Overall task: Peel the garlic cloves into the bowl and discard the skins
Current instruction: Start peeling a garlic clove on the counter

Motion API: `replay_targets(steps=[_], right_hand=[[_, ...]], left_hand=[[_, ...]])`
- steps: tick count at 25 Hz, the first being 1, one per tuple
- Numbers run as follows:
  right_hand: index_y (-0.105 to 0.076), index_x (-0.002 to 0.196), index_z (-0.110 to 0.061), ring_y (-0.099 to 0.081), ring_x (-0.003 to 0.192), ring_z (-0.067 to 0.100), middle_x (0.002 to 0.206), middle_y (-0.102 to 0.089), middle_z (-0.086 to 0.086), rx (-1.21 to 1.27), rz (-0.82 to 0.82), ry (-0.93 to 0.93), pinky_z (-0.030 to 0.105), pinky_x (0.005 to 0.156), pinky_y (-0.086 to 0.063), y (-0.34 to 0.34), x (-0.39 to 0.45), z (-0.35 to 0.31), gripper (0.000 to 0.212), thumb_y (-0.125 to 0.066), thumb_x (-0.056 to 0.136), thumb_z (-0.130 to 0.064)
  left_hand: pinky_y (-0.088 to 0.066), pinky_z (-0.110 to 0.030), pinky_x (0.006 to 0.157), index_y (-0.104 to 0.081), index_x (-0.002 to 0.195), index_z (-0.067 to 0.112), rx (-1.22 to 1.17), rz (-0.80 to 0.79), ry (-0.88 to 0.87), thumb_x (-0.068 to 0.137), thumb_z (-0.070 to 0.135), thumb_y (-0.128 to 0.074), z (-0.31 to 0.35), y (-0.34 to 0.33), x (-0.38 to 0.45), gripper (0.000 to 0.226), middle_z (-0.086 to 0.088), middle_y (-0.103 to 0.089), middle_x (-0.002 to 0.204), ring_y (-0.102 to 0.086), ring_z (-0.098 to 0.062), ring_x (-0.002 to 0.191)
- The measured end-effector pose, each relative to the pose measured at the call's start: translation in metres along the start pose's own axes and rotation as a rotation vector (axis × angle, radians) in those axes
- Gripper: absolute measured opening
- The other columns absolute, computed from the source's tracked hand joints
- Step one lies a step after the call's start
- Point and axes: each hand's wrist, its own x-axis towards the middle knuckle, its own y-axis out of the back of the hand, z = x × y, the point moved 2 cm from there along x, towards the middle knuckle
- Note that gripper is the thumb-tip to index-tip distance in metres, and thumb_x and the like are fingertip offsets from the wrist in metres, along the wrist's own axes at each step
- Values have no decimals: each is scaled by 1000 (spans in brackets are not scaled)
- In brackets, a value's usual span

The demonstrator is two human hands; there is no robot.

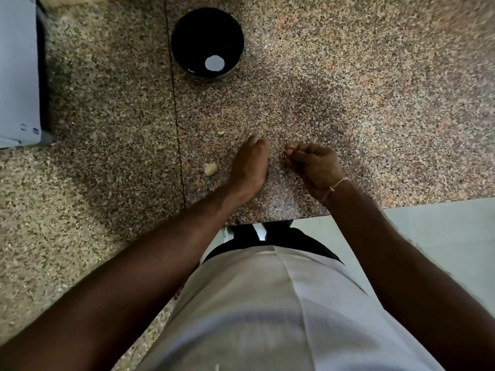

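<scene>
A black bowl (192, 33) stands on the speckled granite counter at the far centre, with a round white patch showing in its bottom. A pale garlic clove (210, 168) lies on the counter left of my left hand (250, 167). That hand's fingers are bunched together, pointing away, and they pinch a small pale garlic clove that is mostly hidden at the fingertips. Close to its right, my right hand (314, 166) is curled, with thumb and forefinger pinching a thin bit of garlic skin (284, 154). A small scrap (221, 133) lies beyond the left hand.
A grey appliance (18, 70) sits at the counter's far left. A dark seam (174, 103) runs across the granite left of the bowl. The counter's front edge (401, 204) is near my body, with pale floor tiles (442, 236) below at right.
</scene>
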Motion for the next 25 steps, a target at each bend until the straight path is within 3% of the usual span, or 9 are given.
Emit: replay_targets(steps=[2, 6, 9, 12, 16, 19, 22, 25], right_hand=[[-69, 82, 4, -69, 76, 14, 86, -73, 9, 5, -20, -5, 23, 71, -61, -4, -1, 1, 14, -65, 90, 15], [-66, 76, 0, -69, 81, 15, 89, -71, 10, 27, -100, -26, 26, 78, -59, -20, -4, 3, 22, -63, 91, 16], [-68, 83, 0, -67, 82, 14, 91, -70, 10, -13, -188, -41, 22, 77, -60, -29, -6, 1, 17, -62, 92, 14], [-69, 82, -3, -68, 82, 14, 90, -70, 8, -64, -293, -67, 23, 77, -59, -31, -12, -4, 20, -63, 92, 13], [-69, 83, -2, -69, 78, 14, 82, -72, 5, -192, -500, -159, 21, 73, -59, -28, -23, -5, 19, -62, 92, 13], [-69, 89, 1, -69, 79, 15, 85, -71, 8, -377, -685, -231, 22, 75, -60, -23, -34, 0, 14, -62, 93, 12], [-69, 87, -1, -68, 78, 16, 79, -71, 5, -538, -818, -247, 24, 77, -59, -18, -48, 15, 17, -61, 94, 13], [-66, 109, 13, -69, 69, 11, 79, -71, 8, -664, -961, -300, 20, 66, -56, -15, -75, 43, 18, -60, 93, 15]], left_hand=[[-50, -32, 82, -58, 92, 16, -110, 1, 25, 100, 2, -61, -8, 4, -12, 16, 2, -59, 100, -55, -14, 92], [-56, -21, 69, -63, 86, 21, -605, 70, 241, 101, 13, -69, -36, 12, -43, 18, 4, -71, 86, -70, -13, 79], [-62, -33, 71, -70, 87, 18, -924, 134, 458, 99, 13, -72, -45, 8, -57, 13, 0, -76, 82, -78, -23, 80], [-58, -25, 65, -71, 87, 13, -1229, 228, 584, 97, 9, -73, -34, 2, -74, 11, 0, -75, 75, -74, -16, 72], [-58, -27, 64, -70, 87, 8, -1347, 455, 687, 99, 8, -70, -5, -8, -110, 11, -1, -72, 69, -67, -12, 63], [-58, -30, 70, -66, 92, -1, -1432, 682, 794, 101, 1, -63, 21, -29, -154, 10, -11, -67, 74, -65, -17, 65], [-53, -34, 73, -64, 84, 1, -1509, 882, 901, 101, -4, -60, 51, -54, -200, 18, -15, -62, 75, -59, -23, 66], [-55, -25, 66, -63, 83, 4, -1601, 1083, 1016, 100, -6, -61, 73, -75, -251, 19, -14, -61, 72, -62, -18, 61]])
